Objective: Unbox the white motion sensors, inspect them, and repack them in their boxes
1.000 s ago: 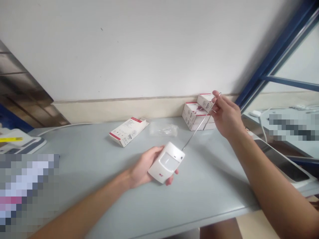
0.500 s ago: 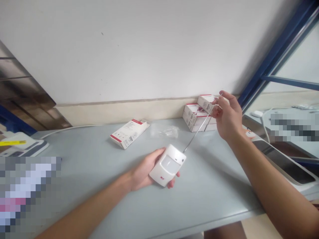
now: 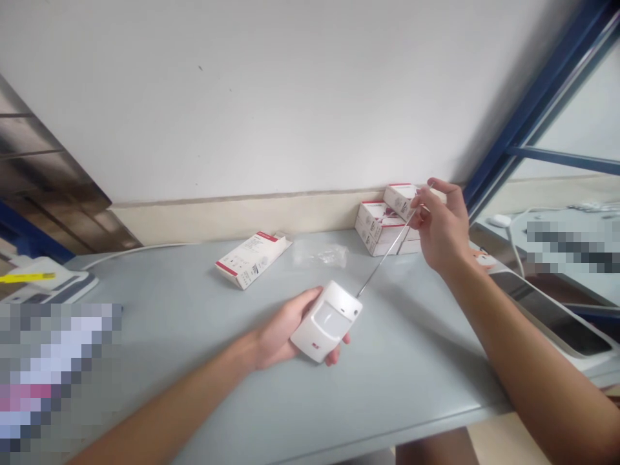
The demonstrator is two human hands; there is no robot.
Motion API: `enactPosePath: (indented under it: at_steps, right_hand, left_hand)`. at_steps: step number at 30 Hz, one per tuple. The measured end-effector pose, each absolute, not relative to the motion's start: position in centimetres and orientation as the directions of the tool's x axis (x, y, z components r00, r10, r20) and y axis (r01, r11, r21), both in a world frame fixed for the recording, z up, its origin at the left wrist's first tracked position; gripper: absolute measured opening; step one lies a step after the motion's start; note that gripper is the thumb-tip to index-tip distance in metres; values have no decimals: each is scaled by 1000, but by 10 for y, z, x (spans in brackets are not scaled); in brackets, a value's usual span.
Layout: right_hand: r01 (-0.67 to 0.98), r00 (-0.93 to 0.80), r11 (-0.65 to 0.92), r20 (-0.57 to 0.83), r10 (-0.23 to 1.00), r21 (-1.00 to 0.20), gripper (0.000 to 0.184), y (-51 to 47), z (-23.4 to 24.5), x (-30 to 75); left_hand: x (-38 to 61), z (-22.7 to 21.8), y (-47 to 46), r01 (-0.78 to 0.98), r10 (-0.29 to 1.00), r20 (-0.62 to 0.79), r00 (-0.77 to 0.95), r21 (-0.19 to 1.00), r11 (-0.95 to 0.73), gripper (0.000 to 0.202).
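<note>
My left hand is wrapped round a white plastic sensor unit just above the grey table. A thin metal antenna runs from the unit's top corner up and to the right. My right hand pinches the antenna near its tip, with the other fingers loosely spread. Behind that hand sits a stack of white and red boxes against the wall.
A single white and red box lies flat at the back of the table, with a clear plastic bag beside it. A tablet-like device lies at the right edge. A white cable runs along the back left.
The view shifted slightly. My right hand's fingers have loosened a little round the antenna tip. The sensor unit stays in my left hand, almost unmoved.
</note>
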State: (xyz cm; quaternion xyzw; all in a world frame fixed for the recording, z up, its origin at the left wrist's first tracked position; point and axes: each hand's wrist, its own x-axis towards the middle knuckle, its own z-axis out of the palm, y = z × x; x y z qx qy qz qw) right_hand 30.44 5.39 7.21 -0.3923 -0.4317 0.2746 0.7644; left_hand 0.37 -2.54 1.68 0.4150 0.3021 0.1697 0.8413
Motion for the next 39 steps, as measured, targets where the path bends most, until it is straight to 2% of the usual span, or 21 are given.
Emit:
enactPosePath:
  at_steps: [13,18,21,23,30,35,39]
  right_hand:
    - [-124,456,495,393,798,-860,35,52,74,304]
    - [-29,416,511,454,788,-859,37,53,69,303]
    - [69,311,525,519,797,-848,32,50,65,294]
    - [112,217,500,512,831,-859,29,45,61,284]
    - [307,-171,377,339,925,-874,23,20,41,243]
    - [331,-213,323,263,941,-887,23,15,40,238]
    - [359,-319,369,258,912,-857,23,13,42,240]
  left_hand:
    - [4,17,-27,-76,569,-356,741,798,598,65]
    - [7,20,-30,-129,610,-322,724,805,579,61]
    - [9,22,-33,-180,669,-298,681,817,548,57]
    - [11,23,-35,-226,711,-286,643,815,533,54]
    - [15,24,-36,-372,808,-290,513,773,513,46]
    - [17,23,-37,-412,826,-280,490,760,502,48]
    - [16,19,-37,-432,832,-273,483,753,497,50]
